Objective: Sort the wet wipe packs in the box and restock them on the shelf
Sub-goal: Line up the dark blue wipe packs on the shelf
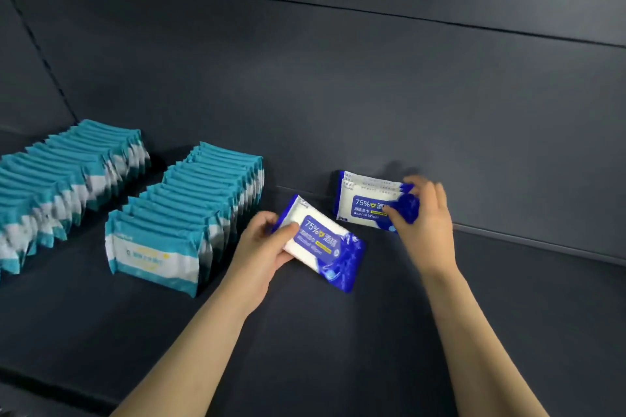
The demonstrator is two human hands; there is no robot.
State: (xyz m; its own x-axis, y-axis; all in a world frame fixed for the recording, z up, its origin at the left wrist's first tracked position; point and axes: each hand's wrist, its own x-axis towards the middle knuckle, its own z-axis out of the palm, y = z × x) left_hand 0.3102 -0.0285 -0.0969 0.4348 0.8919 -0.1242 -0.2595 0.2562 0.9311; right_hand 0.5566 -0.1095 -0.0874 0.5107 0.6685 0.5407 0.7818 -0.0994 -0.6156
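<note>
Blue tilted pack (321,240) is clasped by left hand (261,247); at 1 o'clock, upright pack (364,200) is pinched by right hand (425,223). Teal rows (189,206) are shelved at 9 o'clock.

Upright alcohol wipe pack (364,205): right end hidden under the right hand (425,223) gripping it. The fingers (437,193) are motion-blurred. Fine print along its top is too small to read.
Second pack (341,178) just behind it: only an edge shows, rest hidden.
Left of it, tilted alcohol wipe pack (325,244): left end covered by the thumb of the left hand (261,247) holding it. Lower label line is smeared.
Further left, near teal wipe row (189,213): front label blurred, unreadable.
Farthest left, far teal wipe row (67,186): heavily blurred, runs off the left edge, count unknowable.
Forearms (189,349) are cut at the bottom edge.
</note>
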